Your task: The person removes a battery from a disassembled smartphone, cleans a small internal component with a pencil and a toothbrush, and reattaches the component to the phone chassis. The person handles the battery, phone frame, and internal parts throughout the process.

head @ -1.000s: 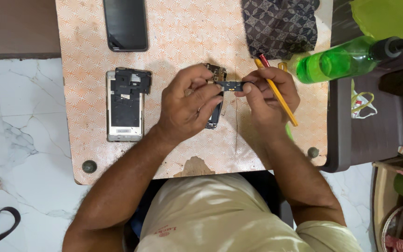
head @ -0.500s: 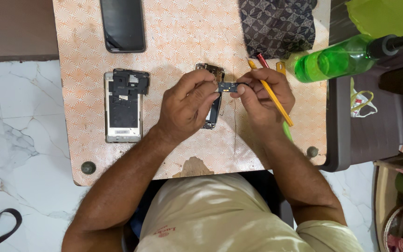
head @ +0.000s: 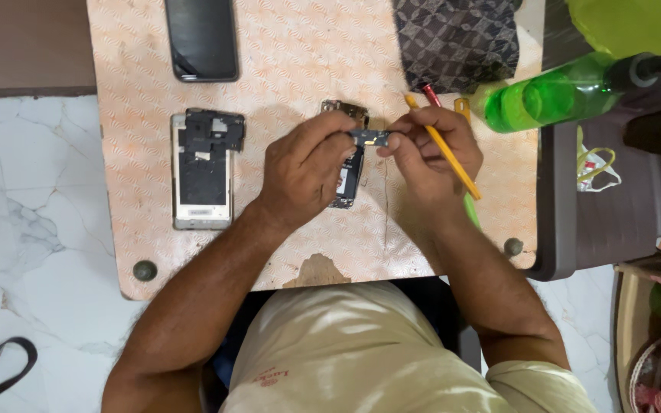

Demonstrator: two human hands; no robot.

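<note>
My left hand and my right hand meet above an opened phone body on the small orange-patterned table. Both pinch a small dark circuit part between their fingertips. My right hand also keeps a yellow pencil-like tool tucked between its fingers, slanting down to the right. My left hand hides most of the opened phone. To the left lies a phone frame with a black inner plate, apart from both hands.
A black phone lies face up at the table's far edge. A dark patterned cloth sits at the far right corner, a green bottle beside it. A dark stool stands to the right. Marble floor lies to the left.
Both hands stay together on the small circuit part over the opened phone, with only slight shifts of the fingers. The view has drifted a little.
</note>
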